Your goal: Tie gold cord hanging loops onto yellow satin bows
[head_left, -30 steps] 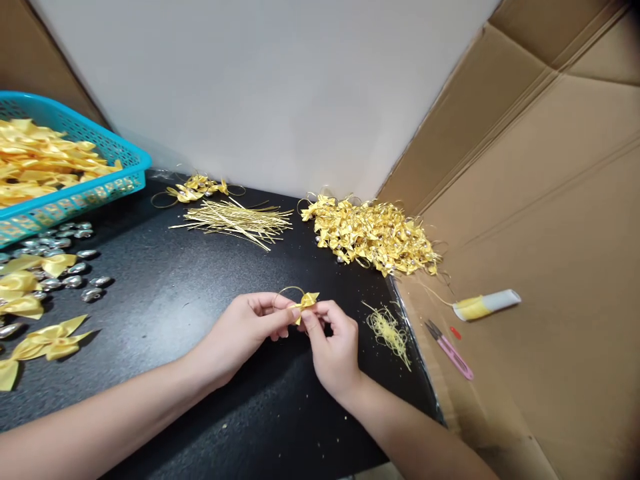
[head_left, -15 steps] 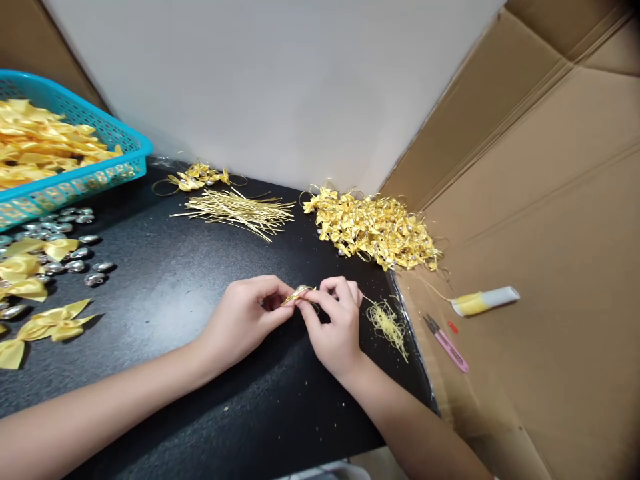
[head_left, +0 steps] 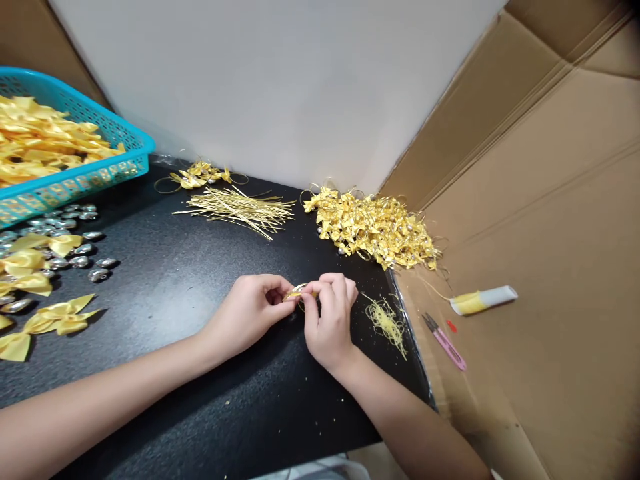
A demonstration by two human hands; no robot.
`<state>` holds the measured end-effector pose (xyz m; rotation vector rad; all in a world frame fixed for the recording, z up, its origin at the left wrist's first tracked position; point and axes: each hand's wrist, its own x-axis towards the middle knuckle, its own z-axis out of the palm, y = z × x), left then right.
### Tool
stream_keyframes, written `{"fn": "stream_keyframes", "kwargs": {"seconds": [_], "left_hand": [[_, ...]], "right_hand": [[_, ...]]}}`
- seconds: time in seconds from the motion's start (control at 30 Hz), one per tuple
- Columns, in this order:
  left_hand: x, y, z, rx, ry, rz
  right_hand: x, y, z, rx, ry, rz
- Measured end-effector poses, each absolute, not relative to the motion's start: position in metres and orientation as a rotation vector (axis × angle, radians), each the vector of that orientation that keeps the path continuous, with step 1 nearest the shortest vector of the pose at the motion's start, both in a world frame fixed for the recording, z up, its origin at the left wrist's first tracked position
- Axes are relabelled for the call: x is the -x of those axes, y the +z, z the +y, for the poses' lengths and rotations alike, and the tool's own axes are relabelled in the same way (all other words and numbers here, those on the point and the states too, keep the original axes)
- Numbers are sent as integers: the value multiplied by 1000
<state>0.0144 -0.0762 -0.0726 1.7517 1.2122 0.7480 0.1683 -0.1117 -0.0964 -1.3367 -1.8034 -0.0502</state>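
Note:
Both of my hands meet low over the black table, pinching a small yellow ribbon bow with a thin gold wire loop. My left hand grips it from the left with thumb and fingers closed. My right hand curls its fingers over it from the right and hides most of the bow. A heap of finished yellow bows lies behind the hands, and a bundle of cut gold wires lies to its left.
A blue basket of yellow ribbon bows stands at the far left, with loose bows and silver beads in front. Wire scraps sit by the table's right edge. On the cardboard lie pink snips and a white-yellow tube.
My hands have lowered the bow toward the table, and the right fingers have closed over it, so the bow shows less than before.

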Motion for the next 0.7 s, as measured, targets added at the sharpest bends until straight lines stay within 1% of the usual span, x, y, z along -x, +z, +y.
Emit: {"fn": "stream_keyframes", "kwargs": {"seconds": [0.17, 0.37, 0.7], "left_hand": [[-13, -74, -73, -1671, 729, 1184], [-12, -75, -72, -1576, 737, 1180], [-10, -73, -70, -1583, 785, 1209]], "right_hand": [[-177, -88, -112, 1205, 21, -1775], [-184, -85, -108, 1178, 130, -1757], [-184, -87, -111, 1200, -87, -1728]]}}
